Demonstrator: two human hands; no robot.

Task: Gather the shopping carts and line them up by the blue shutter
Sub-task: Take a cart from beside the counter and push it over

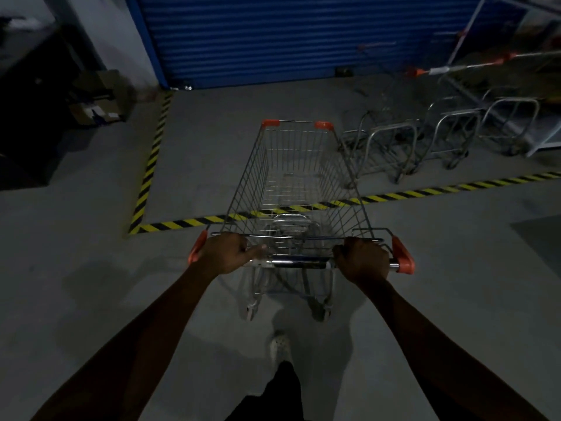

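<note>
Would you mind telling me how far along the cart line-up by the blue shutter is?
Done: several parked carts stand near the blue shutter. In hand: the left hand and right hand grip one cart's handle, its basket over the striped tape. Left: park it beside the others.

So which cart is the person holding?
The centre cart crossing the striped tape: left hand and right hand grip its handle. The other carts stand untouched.
</note>
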